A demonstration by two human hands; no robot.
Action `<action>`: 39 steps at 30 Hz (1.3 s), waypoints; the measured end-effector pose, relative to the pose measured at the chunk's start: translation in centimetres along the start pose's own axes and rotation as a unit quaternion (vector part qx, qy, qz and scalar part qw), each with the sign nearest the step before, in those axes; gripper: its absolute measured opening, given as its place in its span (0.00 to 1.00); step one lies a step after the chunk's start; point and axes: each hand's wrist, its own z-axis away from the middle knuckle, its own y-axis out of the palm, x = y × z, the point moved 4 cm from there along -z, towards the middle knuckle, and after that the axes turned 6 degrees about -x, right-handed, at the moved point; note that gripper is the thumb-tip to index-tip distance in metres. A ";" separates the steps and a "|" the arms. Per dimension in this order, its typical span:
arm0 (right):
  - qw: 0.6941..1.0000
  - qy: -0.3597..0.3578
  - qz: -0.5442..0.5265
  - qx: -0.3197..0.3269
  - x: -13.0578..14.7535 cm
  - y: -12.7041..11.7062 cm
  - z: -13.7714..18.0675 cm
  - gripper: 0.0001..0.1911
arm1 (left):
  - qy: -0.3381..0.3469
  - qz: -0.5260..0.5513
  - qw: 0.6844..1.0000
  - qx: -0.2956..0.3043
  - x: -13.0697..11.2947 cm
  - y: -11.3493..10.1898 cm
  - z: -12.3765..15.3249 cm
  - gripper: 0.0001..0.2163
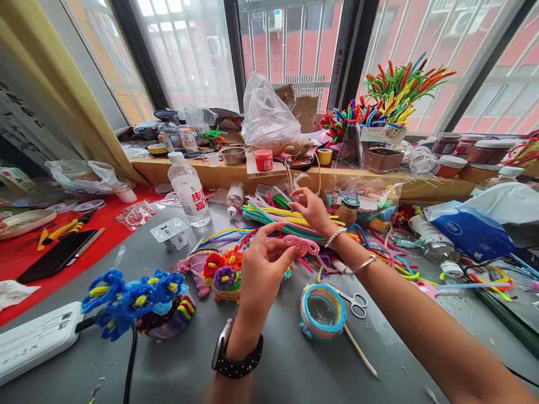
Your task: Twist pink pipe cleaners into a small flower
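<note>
My left hand (263, 272) pinches a pink pipe cleaner (309, 246), bent into bow-like loops, between thumb and fingers. Beyond it, my right hand (314, 212) hovers over a bundle of yellow, green and pink pipe cleaners (269, 216), fingers curved and apart, with nothing visible in them. Below the hands stands a round jar wrapped in blue and pastel pipe cleaners (323, 311). Small scissors (357, 303) lie beside it, and a wooden stick (362, 353) pokes out from behind. Left of my wrist are pipe-cleaner flowers in red, orange and purple (223, 272).
Blue pipe-cleaner flowers (138, 297) in a striped pot stand at left, near a white power strip (37, 342). Behind are a clear bottle (189, 191) and a plastic cup (170, 233). A red jar (264, 160) sits on the sill; a blue packet (467, 230) lies right.
</note>
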 end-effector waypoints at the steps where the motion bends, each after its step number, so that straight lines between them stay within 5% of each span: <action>1: 1.000 0.008 -0.025 -0.013 0.1 -0.8 0.6 0.14 | 0.004 -0.002 1.000 0.000 0.0 0.0 0.0 0.22; 8: 0.954 0.136 -0.260 -0.063 1.4 -7.3 7.9 0.15 | 0.030 -0.045 0.998 0.036 0.4 1.1 0.2 0.23; 18: 0.921 0.230 -0.279 -0.146 0.6 -10.6 16.6 0.14 | -0.002 -0.122 0.969 0.214 2.4 5.5 1.8 0.17; 23: 0.911 0.245 -0.267 -0.196 -1.2 -12.8 18.6 0.15 | 0.029 -0.190 0.920 0.340 2.7 7.4 3.9 0.14; 28: 0.911 0.244 -0.261 -0.207 -1.3 -14.1 18.9 0.15 | 0.122 -0.311 0.838 0.431 3.6 9.3 5.9 0.11; 33: 0.912 0.245 -0.259 -0.203 -1.0 -14.2 18.9 0.15 | 0.294 -0.460 0.763 0.346 3.7 9.7 5.7 0.18; 36: 0.919 0.243 -0.239 -0.198 -1.0 -14.4 18.9 0.15 | 0.336 -0.400 0.804 0.285 2.5 8.9 4.9 0.14; 39: 0.941 0.221 -0.184 -0.177 -0.6 -14.5 18.9 0.14 | 0.415 -0.328 0.838 0.136 0.6 7.4 4.3 0.11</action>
